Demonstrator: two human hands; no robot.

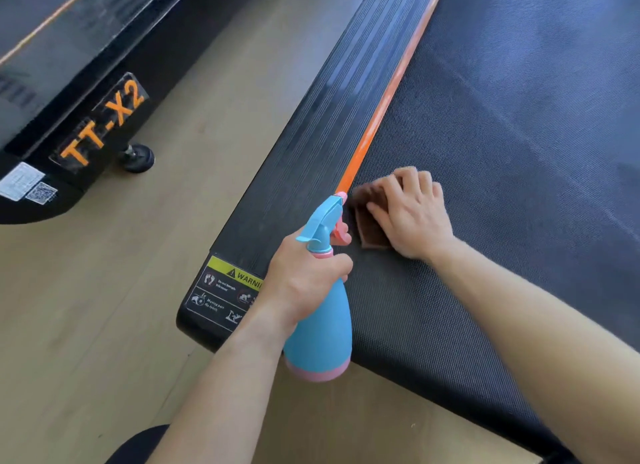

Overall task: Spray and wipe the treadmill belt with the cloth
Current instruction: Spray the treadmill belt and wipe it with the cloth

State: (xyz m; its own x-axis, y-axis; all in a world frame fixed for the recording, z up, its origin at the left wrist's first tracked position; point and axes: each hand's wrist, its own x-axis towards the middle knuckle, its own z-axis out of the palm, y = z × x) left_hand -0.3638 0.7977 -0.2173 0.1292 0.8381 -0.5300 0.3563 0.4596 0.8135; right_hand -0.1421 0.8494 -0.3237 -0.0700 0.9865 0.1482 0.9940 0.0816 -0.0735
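Belt (502, 152) wipe looks barely begun: right hand (412, 218) lies flat, fingers near straight, pressing cloth (367, 221) onto the near left corner, just beside the orange strip (391, 93). Left hand (304, 283) is curled round the neck of the bottle (322, 325), nozzle pointing far. No wet patch visible, so can't confirm spraying. Far and right belt probably left to do

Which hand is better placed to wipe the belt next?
Right. The right hand presses the brown cloth flat on the belt, beside the orange strip; the left hand grips the spray bottle by its neck.
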